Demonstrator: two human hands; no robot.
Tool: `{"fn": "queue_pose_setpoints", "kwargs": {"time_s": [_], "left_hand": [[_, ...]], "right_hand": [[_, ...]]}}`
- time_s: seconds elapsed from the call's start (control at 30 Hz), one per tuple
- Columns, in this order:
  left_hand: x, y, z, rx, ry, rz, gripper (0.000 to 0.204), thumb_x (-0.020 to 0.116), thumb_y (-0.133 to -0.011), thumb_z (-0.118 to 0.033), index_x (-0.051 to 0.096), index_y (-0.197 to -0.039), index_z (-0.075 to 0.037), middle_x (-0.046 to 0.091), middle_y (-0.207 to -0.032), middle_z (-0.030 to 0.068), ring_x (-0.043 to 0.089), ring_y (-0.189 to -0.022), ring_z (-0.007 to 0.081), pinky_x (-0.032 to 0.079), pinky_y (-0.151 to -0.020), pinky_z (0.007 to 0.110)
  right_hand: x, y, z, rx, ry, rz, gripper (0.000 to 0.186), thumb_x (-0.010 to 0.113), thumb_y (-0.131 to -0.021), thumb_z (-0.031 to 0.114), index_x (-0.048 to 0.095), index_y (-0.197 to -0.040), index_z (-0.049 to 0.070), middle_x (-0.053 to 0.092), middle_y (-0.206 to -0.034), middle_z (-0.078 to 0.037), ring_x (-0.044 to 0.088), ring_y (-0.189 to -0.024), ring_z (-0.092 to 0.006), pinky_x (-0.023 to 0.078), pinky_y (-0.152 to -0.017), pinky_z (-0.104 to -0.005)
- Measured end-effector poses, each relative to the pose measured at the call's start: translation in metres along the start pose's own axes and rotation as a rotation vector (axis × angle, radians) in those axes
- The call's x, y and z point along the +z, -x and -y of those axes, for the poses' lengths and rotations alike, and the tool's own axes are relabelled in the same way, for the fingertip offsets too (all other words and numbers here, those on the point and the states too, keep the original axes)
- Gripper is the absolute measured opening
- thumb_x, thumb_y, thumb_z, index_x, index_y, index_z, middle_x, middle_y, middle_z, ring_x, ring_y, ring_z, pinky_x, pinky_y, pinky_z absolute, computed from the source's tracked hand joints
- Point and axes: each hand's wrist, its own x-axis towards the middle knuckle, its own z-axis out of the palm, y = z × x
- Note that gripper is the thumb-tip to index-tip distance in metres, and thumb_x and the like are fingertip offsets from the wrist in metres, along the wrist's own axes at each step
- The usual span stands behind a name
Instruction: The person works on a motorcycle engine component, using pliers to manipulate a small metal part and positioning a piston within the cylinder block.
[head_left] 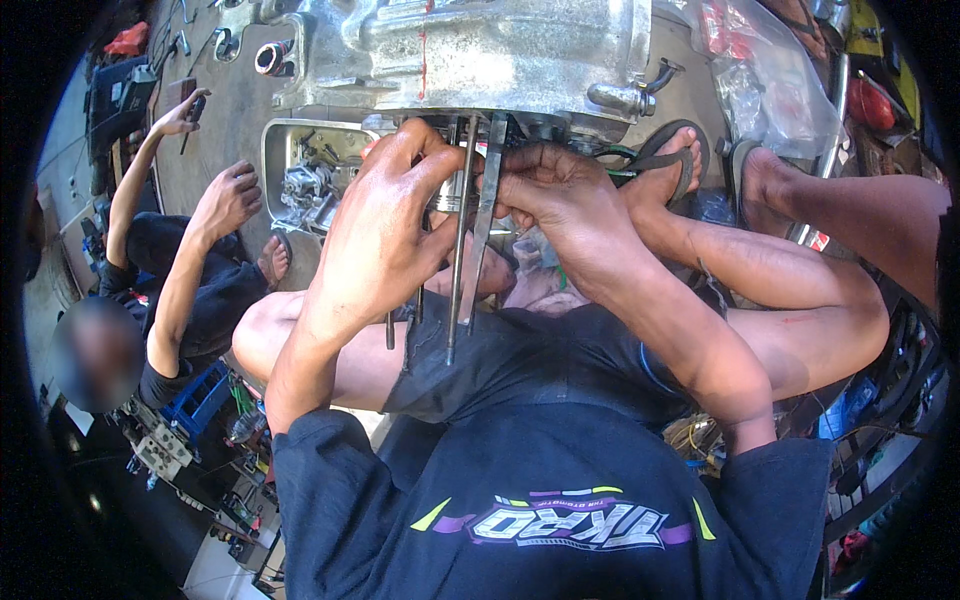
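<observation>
Nearest: dark shirt (560, 460) and dark shorts (520, 360), below both grips. Person sits low, knees bent.

Left grip (390, 205): fingers and thumb closed round a ringed metal cylinder (452, 195), which sits between the two hands. Right grip (555, 190): fingers curled close on its right side; contact hidden, can't tell if it's pinching anything. Long dark rods (462, 270) and a flat metal strip (482, 220) run down between the grips.

Just past both grips: big pale metal casing (510, 60), red line down its face. Left of left grip: metal tray (268, 178) with a small metal assembly (308, 190) in it, on grey-brown floor (240, 120). Right of right grip: sandalled feet, one on another person's leg (860, 200).

Farther left of left grip: seated co-worker (165, 290), one hand holding a dark tool (193, 122). Far right, beyond right grip: clear plastic bag (775, 95). Cluttered workshop gear along both edges.
</observation>
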Motion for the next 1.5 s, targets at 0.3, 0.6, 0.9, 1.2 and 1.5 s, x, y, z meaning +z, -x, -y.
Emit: {"fn": "queue_pose_setpoints", "kwargs": {"time_s": [0.3,0.6,0.9,1.2,1.5], "left_hand": [[0.001,0.000,-0.002,-0.010,-0.001,-0.024,0.041,0.066,-0.068,0.002,0.061,-0.109,-0.001,0.054,-0.102,0.0150,0.056,-0.102,0.0388,0.047,-0.087,0.046],[0.002,0.000,-0.004,-0.039,-0.017,-0.027,0.039,0.066,-0.068,0.002,0.061,-0.107,-0.001,0.054,-0.102,0.0154,0.056,-0.103,0.0383,0.047,-0.088,0.047],[0.004,0.000,-0.004,-0.019,-0.023,-0.064,0.040,0.065,-0.068,0.002,0.061,-0.108,-0.002,0.054,-0.104,0.0158,0.055,-0.105,0.0389,0.045,-0.091,0.047],[0.003,0.000,-0.003,-0.021,-0.075,-0.037,0.043,0.075,-0.070,-0.004,0.062,-0.111,0.000,0.053,-0.109,0.0188,0.054,-0.107,0.0399,0.045,-0.092,0.044],[0.001,0.000,-0.006,-0.041,-0.038,-0.038,0.039,0.075,-0.069,-0.003,0.059,-0.105,0.000,0.052,-0.109,0.0184,0.054,-0.106,0.0412,0.045,-0.090,0.045]], "right_hand": [[-0.006,-0.009,-0.020,-0.204,0.168,0.003,0.021,0.072,-0.089,0.007,0.066,-0.107,-0.002,0.069,-0.095,-0.005,0.063,-0.086,-0.0085,0.051,-0.078,-0.0241],[-0.001,-0.001,-0.025,-0.527,0.565,-0.231,0.022,0.068,-0.087,0.014,0.071,-0.103,0.000,0.070,-0.091,-0.017,0.069,-0.079,-0.0284,0.052,-0.069,-0.0364],[-0.006,-0.005,-0.029,-0.657,0.562,-0.157,0.016,0.067,-0.087,0.008,0.069,-0.100,-0.001,0.065,-0.094,-0.014,0.067,-0.085,-0.0314,0.051,-0.074,-0.0373],[-0.010,-0.006,-0.026,-0.726,0.619,-0.131,0.015,0.067,-0.086,0.007,0.069,-0.100,0.000,0.065,-0.093,-0.014,0.067,-0.086,-0.0319,0.051,-0.075,-0.0384],[-0.017,-0.011,-0.028,-0.762,0.589,-0.024,0.018,0.065,-0.086,0.003,0.069,-0.104,0.004,0.062,-0.096,-0.012,0.067,-0.083,-0.0317,0.053,-0.072,-0.0392]]}}
